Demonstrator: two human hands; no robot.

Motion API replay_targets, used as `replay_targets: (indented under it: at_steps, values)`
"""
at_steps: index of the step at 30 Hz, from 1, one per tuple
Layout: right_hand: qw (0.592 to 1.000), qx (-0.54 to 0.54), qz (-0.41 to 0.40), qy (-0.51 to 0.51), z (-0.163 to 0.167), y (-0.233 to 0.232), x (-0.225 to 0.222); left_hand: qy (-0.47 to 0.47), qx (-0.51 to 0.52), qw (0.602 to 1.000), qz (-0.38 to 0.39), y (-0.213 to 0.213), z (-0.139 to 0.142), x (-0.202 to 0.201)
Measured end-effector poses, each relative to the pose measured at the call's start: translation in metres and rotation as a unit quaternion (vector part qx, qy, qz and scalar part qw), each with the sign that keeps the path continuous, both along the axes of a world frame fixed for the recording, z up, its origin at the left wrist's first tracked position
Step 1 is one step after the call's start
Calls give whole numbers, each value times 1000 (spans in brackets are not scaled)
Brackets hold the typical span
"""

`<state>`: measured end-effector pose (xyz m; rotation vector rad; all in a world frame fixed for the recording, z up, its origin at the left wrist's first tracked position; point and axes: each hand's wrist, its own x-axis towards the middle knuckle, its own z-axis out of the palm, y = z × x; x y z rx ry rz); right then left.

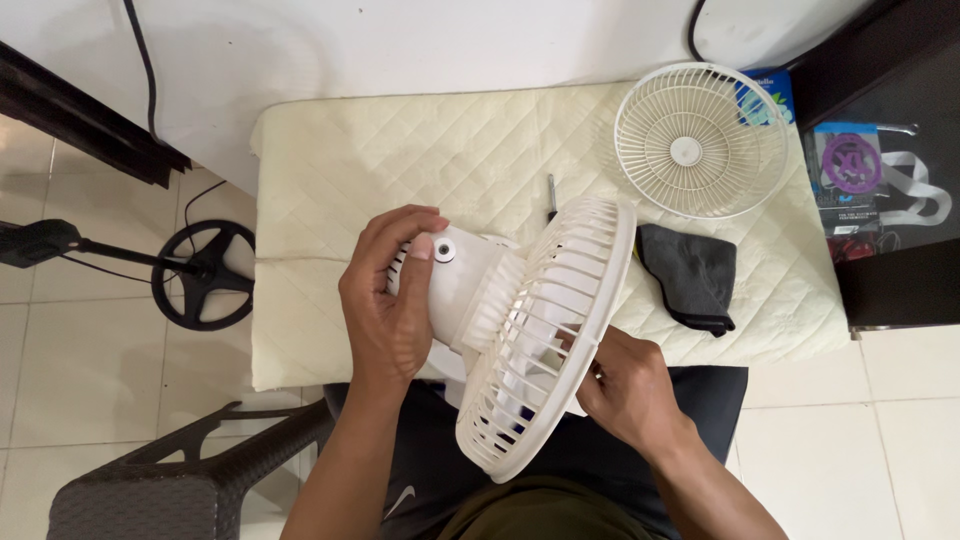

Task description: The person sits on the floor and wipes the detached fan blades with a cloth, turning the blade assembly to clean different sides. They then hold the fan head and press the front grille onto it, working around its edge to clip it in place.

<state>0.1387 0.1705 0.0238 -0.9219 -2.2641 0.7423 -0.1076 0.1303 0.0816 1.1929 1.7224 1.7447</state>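
White tiled floor and a quilted cream pad (400,160) are framing the work as a person, seated, is holding a small white fan (520,330) over the lap, just in front of the pad's near edge. The fan's rear grille (560,340) is tilting up and to the right, with pale blades showing through its ribs. The left hand (390,300) is wrapping the motor housing (455,285) from behind, fingers clenched around it with the thumb near a round knob. The right hand (630,385) is reaching in at the grille's open face, fingers pinched on something at the hub; what they are grasping cannot be made out.

Done well, this step seems to call for the left hand bracing the housing firmly while the right is turning or pulling straight along the shaft, never levering against the thin ribs, which look easy to snap.

Further out on the pad, the front grille (700,140) is lying flat, well apart from the fan, with a dark grey cloth (695,275) just below it and a screwdriver (551,197) beside the fan's rim. A dark woven stool (170,480) is standing at lower left, a black stand (195,270) beyond it.
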Motion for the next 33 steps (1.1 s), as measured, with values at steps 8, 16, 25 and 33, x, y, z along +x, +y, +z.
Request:
replay_targets:
  at_steps: [8, 16, 25, 33]
  values:
    - [1000, -15, -8, -20, -2, 0, 1, -14, -7, 1000, -2, -1, 1, 0]
    - [1000, -8, -12, -4, 7, -1, -1, -13, -5, 1000, -3, -1, 1, 0]
    - [994, 35, -17, 105, 1, -2, -1, -26, -7, 1000, -9, -1, 2, 0]
    - [999, -5, 34, 12, 8, -3, -7, -26, -5, 1000, -6, -1, 0, 0]
